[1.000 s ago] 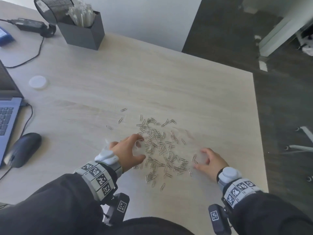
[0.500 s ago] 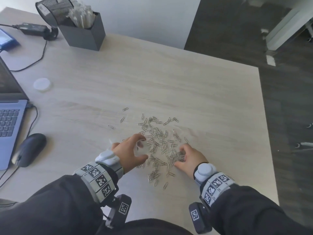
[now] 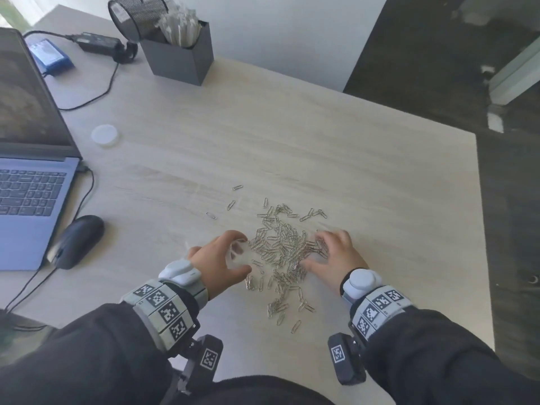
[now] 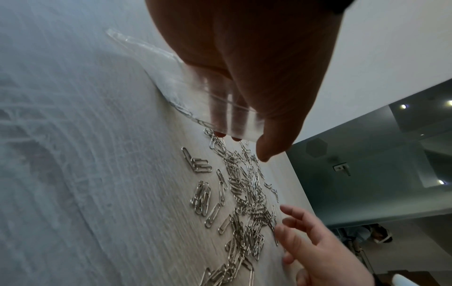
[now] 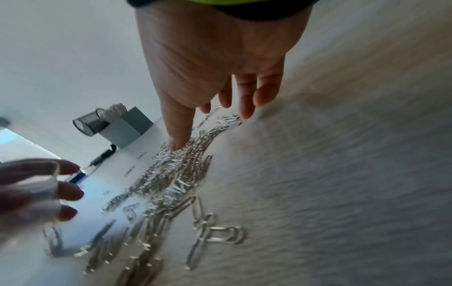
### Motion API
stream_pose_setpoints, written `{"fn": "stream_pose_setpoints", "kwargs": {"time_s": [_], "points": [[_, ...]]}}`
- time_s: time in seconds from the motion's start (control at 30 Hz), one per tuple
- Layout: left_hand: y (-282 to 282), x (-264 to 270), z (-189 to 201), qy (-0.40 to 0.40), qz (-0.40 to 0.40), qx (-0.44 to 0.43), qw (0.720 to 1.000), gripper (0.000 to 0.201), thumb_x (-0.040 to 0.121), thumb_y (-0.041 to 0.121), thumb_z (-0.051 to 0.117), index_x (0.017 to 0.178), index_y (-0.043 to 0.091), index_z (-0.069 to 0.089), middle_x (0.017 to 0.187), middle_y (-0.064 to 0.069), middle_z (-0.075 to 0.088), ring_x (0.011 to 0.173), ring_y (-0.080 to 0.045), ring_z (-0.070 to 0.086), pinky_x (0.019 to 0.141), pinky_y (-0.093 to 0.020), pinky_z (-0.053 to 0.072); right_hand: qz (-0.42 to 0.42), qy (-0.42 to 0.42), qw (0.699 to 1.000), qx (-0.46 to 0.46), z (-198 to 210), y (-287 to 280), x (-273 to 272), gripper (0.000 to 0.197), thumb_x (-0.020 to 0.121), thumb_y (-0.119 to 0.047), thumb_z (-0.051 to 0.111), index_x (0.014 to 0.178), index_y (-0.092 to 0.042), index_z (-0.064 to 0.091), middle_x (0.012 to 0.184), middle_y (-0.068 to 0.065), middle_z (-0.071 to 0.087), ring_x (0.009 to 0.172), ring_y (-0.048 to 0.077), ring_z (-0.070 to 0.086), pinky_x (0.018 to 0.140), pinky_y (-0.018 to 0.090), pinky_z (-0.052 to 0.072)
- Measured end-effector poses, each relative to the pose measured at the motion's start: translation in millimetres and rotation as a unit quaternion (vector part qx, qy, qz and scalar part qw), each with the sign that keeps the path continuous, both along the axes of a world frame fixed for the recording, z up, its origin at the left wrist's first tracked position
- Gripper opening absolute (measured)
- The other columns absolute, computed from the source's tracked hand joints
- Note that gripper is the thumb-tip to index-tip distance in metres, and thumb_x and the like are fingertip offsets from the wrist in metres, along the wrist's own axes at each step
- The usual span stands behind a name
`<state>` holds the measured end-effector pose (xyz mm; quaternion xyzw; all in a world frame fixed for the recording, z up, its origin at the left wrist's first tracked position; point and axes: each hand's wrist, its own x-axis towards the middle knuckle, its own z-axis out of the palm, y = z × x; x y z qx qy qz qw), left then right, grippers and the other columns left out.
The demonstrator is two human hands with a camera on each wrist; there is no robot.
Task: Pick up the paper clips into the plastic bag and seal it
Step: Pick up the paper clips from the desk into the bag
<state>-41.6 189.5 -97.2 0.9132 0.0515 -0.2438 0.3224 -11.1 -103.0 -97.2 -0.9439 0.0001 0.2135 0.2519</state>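
Both hands at the clip pile, near edge of the desk (image 3: 350,135)

Left hand (image 3: 222,258) curled round the open mouth of the clear bag (image 4: 195,96), pinching it against the left side of the clips (image 3: 285,247); right hand (image 3: 333,255) fingers loosely spread, tips on the pile's right side, holding nothing

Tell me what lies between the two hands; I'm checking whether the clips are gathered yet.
Paper clips, heaped on the table between the left hand, which holds the plastic bag, and the right hand. The head view shows it.
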Motion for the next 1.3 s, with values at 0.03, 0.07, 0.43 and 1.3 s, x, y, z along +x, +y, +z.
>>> {"fn": "stream_pose_setpoints", "kwargs": {"time_s": [0.03,0.07,0.43,1.3], "points": [[1,0,-2,-0.002,0.001,-0.002,1.000,0.049,0.069,0.068,0.061,0.107,0.074,0.031,0.103,0.030,0.062,0.102,-0.014,0.065,0.102,-0.042,0.042,0.006,0.016,1.000,-0.020,1,-3,0,0.084,0.065,-0.063,0.074,0.136,-0.034,0.041,0.138,-0.002,0.031,0.121,0.017,0.047,0.101,0.033,0.042],[1,0,-2,-0.004,0.003,-0.006,1.000,0.049,0.070,0.067,0.062,0.108,0.072,0.031,0.104,0.030,0.062,0.101,-0.012,0.065,0.103,-0.041,0.041,0.019,0.032,0.998,-0.041,1,-2,0,0.093,0.060,-0.068,0.074,0.139,-0.037,0.035,0.142,-0.001,0.026,0.125,0.020,0.045,0.105,0.034,0.040],[3,0,0,-0.001,-0.014,-0.005,1.000,0.050,0.069,0.072,0.057,0.106,0.076,0.025,0.105,0.034,0.059,0.102,-0.013,0.066,0.105,-0.045,0.044,0.182,0.035,0.980,-0.068,-9,35,-27,0.088,0.064,-0.057,0.075,0.139,-0.038,0.035,0.135,-0.001,0.030,0.118,0.020,0.044,0.097,0.035,0.046],[-21,4,10,-0.015,-0.081,-0.020,0.996,0.058,0.075,0.054,0.068,0.127,0.049,0.042,0.106,0.027,0.059,0.102,-0.005,0.063,0.105,-0.033,0.032,-0.151,0.052,0.966,0.205,23,32,-16,0.014,0.080,-0.009,0.066,0.072,-0.020,0.063,0.059,-0.006,0.061,0.045,0.014,0.055,0.056,0.034,0.051]]}}
